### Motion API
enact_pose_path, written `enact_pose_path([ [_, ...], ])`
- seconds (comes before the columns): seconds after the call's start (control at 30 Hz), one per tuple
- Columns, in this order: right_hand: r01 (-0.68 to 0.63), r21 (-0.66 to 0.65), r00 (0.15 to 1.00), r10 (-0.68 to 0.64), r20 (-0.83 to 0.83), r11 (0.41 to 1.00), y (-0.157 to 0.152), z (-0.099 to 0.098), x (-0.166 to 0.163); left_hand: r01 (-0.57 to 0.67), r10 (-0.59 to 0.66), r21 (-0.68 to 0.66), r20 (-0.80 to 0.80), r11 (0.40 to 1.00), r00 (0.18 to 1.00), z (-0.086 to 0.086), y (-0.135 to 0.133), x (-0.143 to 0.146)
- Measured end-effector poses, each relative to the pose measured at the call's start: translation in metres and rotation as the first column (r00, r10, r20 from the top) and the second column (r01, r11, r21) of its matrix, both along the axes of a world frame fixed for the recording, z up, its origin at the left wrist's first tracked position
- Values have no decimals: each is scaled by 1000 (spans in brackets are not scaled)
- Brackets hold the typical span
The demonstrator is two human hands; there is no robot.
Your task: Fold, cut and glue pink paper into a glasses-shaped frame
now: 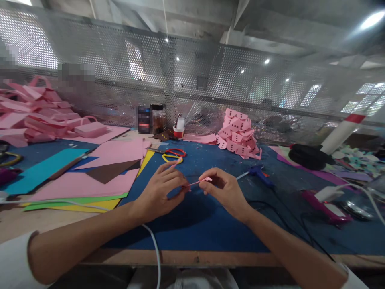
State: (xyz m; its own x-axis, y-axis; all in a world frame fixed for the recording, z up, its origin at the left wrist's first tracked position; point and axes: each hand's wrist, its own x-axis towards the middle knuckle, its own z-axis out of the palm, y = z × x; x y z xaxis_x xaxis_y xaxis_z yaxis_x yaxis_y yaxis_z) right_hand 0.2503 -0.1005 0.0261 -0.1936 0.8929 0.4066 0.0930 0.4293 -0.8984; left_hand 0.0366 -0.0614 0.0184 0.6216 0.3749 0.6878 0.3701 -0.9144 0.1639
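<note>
My left hand (164,188) and my right hand (222,186) face each other above the blue work mat (192,235). Between them runs a thin pink strip (194,183), pinched at one end by my left fingertips. The other end sits between my right thumb and forefinger, where a small pale pink piece shows. More pink material pokes out above my left fingers; whether it belongs to the same strip I cannot tell. Just beyond my left hand lie scissors (175,154) with red and yellow handles. A blue glue gun (261,176) rests right of my right hand.
Pink, green and yellow sheets (111,188) lie at left, near a heap of pink pieces (36,112). Dotted pink pieces (237,134) are stacked at the back, beside a red-and-white cup (178,131). A magenta power strip (326,208) and cables lie at right; a white cable (156,245) crosses the front edge.
</note>
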Motion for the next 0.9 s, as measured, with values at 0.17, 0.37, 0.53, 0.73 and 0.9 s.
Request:
enact_pose_path([
  [0.17, 33, 33, 999, -35, 41, 999, -2, 1, 0, -24, 23, -9, -5, 1000, 1000, -3, 0, -1],
  [0.37, 62, 77, 991, -70, 114, 995, -2, -2, -1, 10, -9, -65, 27, 998, 1000, -9, 2, 1],
  [0.53, 84, 114, 985, -100, 141, 990, -3, -1, -1, -30, 31, -52, 28, 998, 999, -6, 2, 1],
  [0.73, 45, 147, 979, -73, 191, 988, 0, -5, -4, 9, -4, -71, 69, 997, 998, -9, -1, 6],
  [0.9, 37, 137, 968, -69, 240, 990, 0, -5, -4, -4, 9, -94, 60, 996, 998, -11, -1, 6],
])
